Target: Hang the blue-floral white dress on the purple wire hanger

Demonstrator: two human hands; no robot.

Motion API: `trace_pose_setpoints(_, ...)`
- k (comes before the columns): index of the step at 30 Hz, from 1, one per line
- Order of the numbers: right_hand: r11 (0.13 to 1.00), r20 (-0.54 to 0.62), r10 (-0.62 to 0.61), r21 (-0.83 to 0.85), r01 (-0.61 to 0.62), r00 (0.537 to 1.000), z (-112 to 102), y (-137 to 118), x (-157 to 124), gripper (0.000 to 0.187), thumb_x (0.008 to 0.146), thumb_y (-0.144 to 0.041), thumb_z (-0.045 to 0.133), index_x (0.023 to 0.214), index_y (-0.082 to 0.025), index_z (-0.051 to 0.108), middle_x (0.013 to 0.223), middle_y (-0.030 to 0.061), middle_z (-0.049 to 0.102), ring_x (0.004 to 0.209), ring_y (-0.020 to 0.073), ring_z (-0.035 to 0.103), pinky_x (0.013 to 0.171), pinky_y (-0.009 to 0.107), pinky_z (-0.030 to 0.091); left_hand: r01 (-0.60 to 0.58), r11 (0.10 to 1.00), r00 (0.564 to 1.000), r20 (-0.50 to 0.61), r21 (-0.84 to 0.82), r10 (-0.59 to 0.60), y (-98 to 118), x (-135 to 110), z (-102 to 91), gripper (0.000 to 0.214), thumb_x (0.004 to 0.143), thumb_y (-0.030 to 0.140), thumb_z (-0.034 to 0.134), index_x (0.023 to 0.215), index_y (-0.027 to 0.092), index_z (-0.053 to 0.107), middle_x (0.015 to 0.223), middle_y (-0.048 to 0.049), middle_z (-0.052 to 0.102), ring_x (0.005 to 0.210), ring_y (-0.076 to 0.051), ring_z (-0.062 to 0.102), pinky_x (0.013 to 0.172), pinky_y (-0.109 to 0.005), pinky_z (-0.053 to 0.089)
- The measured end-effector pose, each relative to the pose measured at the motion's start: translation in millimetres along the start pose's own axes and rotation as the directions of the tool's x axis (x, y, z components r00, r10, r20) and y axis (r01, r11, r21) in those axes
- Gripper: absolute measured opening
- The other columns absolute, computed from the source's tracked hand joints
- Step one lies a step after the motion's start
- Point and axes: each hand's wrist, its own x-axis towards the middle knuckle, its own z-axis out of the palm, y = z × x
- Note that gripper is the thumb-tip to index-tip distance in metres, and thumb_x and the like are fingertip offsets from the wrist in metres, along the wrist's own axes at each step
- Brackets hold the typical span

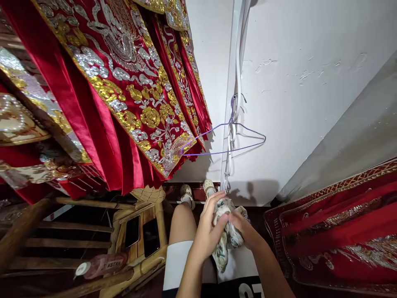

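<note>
A bunched piece of white cloth (222, 250) with a blue, green and yellow pattern is held between my two hands above my lap. My left hand (208, 221) curls round its left side, thumb pressed on top. From the right, my right hand (243, 227) grips the bundle, its thumb meeting the left one near the middle. Loose folds hang below the hands; what kind of cloth item it is I cannot make out. In front of me a purple wire hanger (223, 153) hangs from a white cord (238, 62) on the wall, with nothing on it.
Red garments (149, 95) with gold and silver embroidery hang at the left. A bamboo stool (159, 231) bears two phones (151, 236); beside it lies a bottle (102, 265). At the right is a red embroidered cloth (338, 231). A white wall (304, 99) stands ahead.
</note>
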Motion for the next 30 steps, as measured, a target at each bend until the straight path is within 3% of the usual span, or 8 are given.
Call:
trace_pose_setpoints(4,0.977,0.263,0.088,-0.210,-0.032,0.961,-2,-27,3,0.039,0.070,-0.044,0.080,0.097,-0.019,0.068,0.082,0.0016,0.064,0.077,0.0193,0.057,0.072,0.032,0.048,0.178,0.974,0.971,0.187,-0.138,-0.150,-15,7,-21.5,0.041,0.081,0.058,0.073,0.096,0.020,0.078,0.105,-0.0150,0.074,0.117,-0.036,0.064,0.108,-0.043,0.046)
trace_pose_setpoints(8,0.910,0.388,0.077,-0.405,0.095,0.918,-11,-73,4,0.015,0.070,-0.026,0.068,0.068,-0.019,0.054,0.064,-0.0036,0.048,0.060,0.0118,0.040,0.054,0.024,0.034,0.026,0.997,0.944,0.325,0.077,-0.050,-24,17,-40.8,0.025,0.076,0.047,0.082,0.069,0.025,0.073,0.071,-0.0073,0.072,0.086,-0.030,0.071,0.105,-0.043,0.049)
trace_pose_setpoints(12,0.752,0.283,-0.012,-0.630,0.195,0.959,-29,-117,8,0.007,0.069,-0.020,0.054,0.062,-0.019,0.053,0.060,-0.0031,0.047,0.056,0.0112,0.039,0.051,0.024,0.030,-0.147,0.907,0.906,0.421,0.393,-0.036,-18,34,-70.9,0.026,0.073,0.036,0.084,0.057,0.027,0.066,0.052,0.0015,0.061,0.055,-0.020,0.062,0.114,-0.046,0.040)
trace_pose_setpoints(16,0.586,0.144,-0.285,-0.756,0.292,0.948,-53,-151,33,0.011,0.073,-0.023,0.055,0.064,-0.019,0.061,0.057,-0.0018,0.052,0.055,0.0133,0.045,0.053,0.025,0.034,-0.107,0.777,0.942,0.314,0.620,-0.121,0,54,-107.7,0.022,0.071,0.039,0.083,0.060,0.026,0.068,0.058,-0.0012,0.066,0.064,-0.023,0.065,0.118,-0.050,0.031)
trace_pose_setpoints(19,0.556,-0.046,-0.465,-0.793,0.251,0.884,-74,-166,69,0.027,0.073,-0.023,0.058,0.094,-0.018,0.073,0.079,0.0040,0.069,0.066,0.0180,0.057,0.060,0.027,0.043,-0.033,0.550,0.967,0.166,0.835,-0.195,16,67,-126.8,0.017,0.072,0.034,0.078,0.061,0.026,0.067,0.063,-0.0046,0.069,0.073,-0.029,0.068,0.108,-0.051,0.040)
trace_pose_setpoints(22,0.545,-0.074,-0.477,-0.807,0.228,0.876,-96,-163,106,0.055,0.072,-0.022,0.059,0.126,-0.020,0.067,0.104,0.0084,0.074,0.083,0.0224,0.064,0.073,0.031,0.048,0.012,0.362,0.965,0.084,0.932,-0.249,29,76,-130.4,0.012,0.077,0.030,0.068,0.066,0.026,0.067,0.072,-0.0081,0.071,0.077,-0.031,0.069,0.090,-0.043,0.049)
trace_pose_setpoints(26,0.567,-0.029,-0.415,-0.790,0.234,0.909,-118,-146,124,0.031,0.077,-0.023,0.051,0.099,-0.018,0.071,0.095,0.0064,0.074,0.086,0.0222,0.064,0.073,0.029,0.047,-0.057,0.445,0.991,0.106,0.894,-0.085,34,82,-118.7,0.006,0.075,0.025,0.066,0.071,0.025,0.070,0.088,-0.0111,0.076,0.089,-0.033,0.070,0.084,-0.037,0.051)
trace_pose_setpoints(30,0.522,-0.053,-0.466,-0.822,0.226,0.883,-130,-146,100,0.013,0.073,-0.022,0.048,0.069,-0.019,0.061,0.064,-0.0007,0.059,0.066,0.0167,0.053,0.058,0.025,0.035,-0.119,0.558,0.984,0.173,0.822,-0.046,31,91,-109.7,0.008,0.073,0.021,0.065,0.072,0.024,0.072,0.098,-0.0096,0.077,0.096,-0.031,0.070,0.089,-0.036,0.052)
